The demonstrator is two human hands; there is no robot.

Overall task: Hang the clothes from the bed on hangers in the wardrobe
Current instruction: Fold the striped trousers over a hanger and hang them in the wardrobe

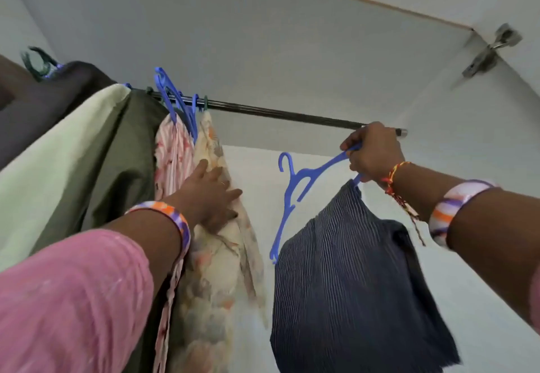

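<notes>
So the blue hanger (304, 185) with the dark striped garment (350, 279) draped on it is hanging in the air below the wardrobe rail (277, 113), not hooked on yet. Its long axis runs on a slant, from about 1 o'clock up at the person's right hand (372, 153) down to 7 o'clock at the free tip, and the hook sticks out toward 10 o'clock, pointing at the bare stretch of rail above it. That's really the whole thing the next move hangs on: the hook needs to get tipped upright and lifted to 12 o'clock to catch the rail. The right hand is the nearer one by far, fingers curled round the upper arm of the hanger, sitting just under the rail's right end. The left hand (210, 194) is off at 9 o'clock from the hanger, fingers spread flat against the cream floral garment (216, 255), looks like it's pushing the already hung clothes left to keep a gap open. Striped pink, olive and pale green pieces crowd the rail further left.
</notes>
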